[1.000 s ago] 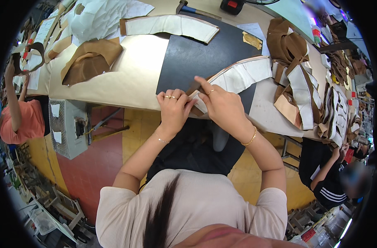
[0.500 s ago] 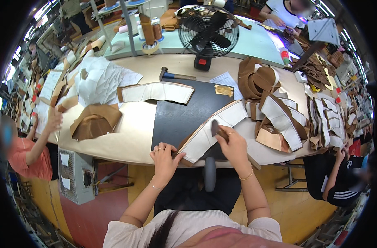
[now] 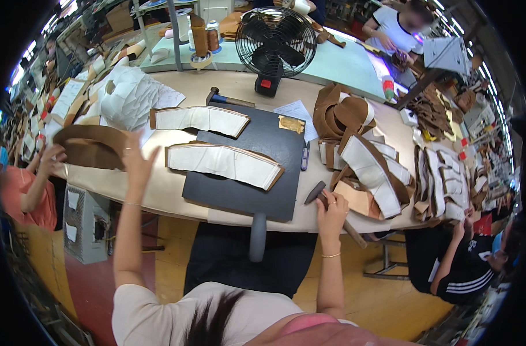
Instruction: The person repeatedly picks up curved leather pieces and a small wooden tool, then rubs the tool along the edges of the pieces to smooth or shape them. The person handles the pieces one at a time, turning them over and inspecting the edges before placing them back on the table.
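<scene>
My right hand (image 3: 332, 213) is closed around a hammer (image 3: 315, 192) by the table's front edge; its wooden handle sticks out below my fingers. My left hand (image 3: 138, 164) is stretched out to the left, slightly blurred, its thumb spread from the fingers. It is at the right end of a curved brown piece (image 3: 90, 134); I cannot tell whether they touch. On the black board (image 3: 274, 203) lies a curved white-faced piece with brown edges (image 3: 225, 165). A similar piece (image 3: 199, 119) lies beyond it, partly on the board.
A second hammer (image 3: 231, 101) and a black fan (image 3: 269, 83) are at the back. Thread snips (image 3: 305, 155) lie at the board's right edge. Brown and white pieces (image 3: 372, 173) are heaped to the right, white sheets (image 3: 127, 101) to the left. A co-worker's hand (image 3: 52, 158) is beside the brown piece.
My left hand has left the white-faced piece and reached far left. That piece now lies flatter across the board. The hammer has moved off it to the right; the left brown piece has shifted and spread.
</scene>
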The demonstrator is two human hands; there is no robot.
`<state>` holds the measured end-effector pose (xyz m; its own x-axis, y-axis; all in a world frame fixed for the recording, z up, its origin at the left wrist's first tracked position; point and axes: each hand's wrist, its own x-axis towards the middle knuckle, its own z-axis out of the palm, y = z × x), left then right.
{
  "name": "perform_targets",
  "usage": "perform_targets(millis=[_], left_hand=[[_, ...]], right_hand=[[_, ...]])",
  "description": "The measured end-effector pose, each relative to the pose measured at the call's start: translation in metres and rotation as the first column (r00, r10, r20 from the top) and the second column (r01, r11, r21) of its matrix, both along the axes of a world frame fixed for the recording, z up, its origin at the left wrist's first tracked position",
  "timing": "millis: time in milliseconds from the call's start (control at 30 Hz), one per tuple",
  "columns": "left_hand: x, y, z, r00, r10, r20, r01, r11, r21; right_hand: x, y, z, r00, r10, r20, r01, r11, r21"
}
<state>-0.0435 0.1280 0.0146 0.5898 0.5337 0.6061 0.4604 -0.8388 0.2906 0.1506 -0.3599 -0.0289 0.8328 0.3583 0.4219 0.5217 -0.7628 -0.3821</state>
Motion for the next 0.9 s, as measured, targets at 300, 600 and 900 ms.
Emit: perform_targets(millis=[300, 600, 900], left_hand=[[-0.290, 0.150, -0.040, 0.689, 0.718, -0.093, -0.667, 0.680, 0.305], [-0.392, 0.196, -0.081, 0.289, 0.919, -0.269, -0.876, 0.367, 0.313], [-0.380, 0.248, -0.102, 0.438, 0.675, -0.594, -0.803, 0.590, 0.078]], right_hand=[[-0.074, 0.063, 0.034, 0.940, 0.303, -0.158, -0.231, 0.904, 0.360], [-0.118, 0.107, 0.036, 0.860, 0.421, -0.287, -0.314, 0.881, 0.353], [-0.126, 0.114, 0.041, 0.862, 0.402, -0.308, -0.329, 0.907, 0.264]])
